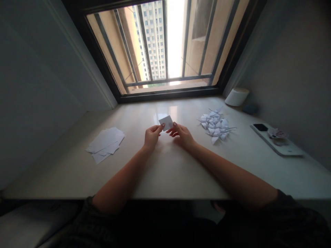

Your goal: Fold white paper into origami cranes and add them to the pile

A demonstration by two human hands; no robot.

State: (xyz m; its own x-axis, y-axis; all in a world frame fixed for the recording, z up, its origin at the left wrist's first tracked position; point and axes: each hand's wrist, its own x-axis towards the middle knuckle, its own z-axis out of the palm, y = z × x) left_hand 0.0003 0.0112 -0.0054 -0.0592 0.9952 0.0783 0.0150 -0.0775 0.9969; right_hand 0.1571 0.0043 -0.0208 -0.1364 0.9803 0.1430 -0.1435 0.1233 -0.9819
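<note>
A small square sheet of paper (166, 122) is held up between my two hands, above the middle of the white sill-like tabletop (165, 175). My left hand (153, 135) pinches its lower left corner between thumb and fingers. At the right edge, my right hand (181, 133) grips the paper with thumb and forefinger, its other fingers curled loosely below. Left of my hands lies a loose stack of white paper sheets (107, 141). To the right is a heap of folded white paper pieces (215, 124), pointed in shape.
A phone (287, 146) with a ruffled grip lies at the far right. Behind it, against the wall, are a white cylindrical container (237, 96) and a dark rounded object (250, 109). The barred window (170, 92) closes off the back; walls stand on both sides.
</note>
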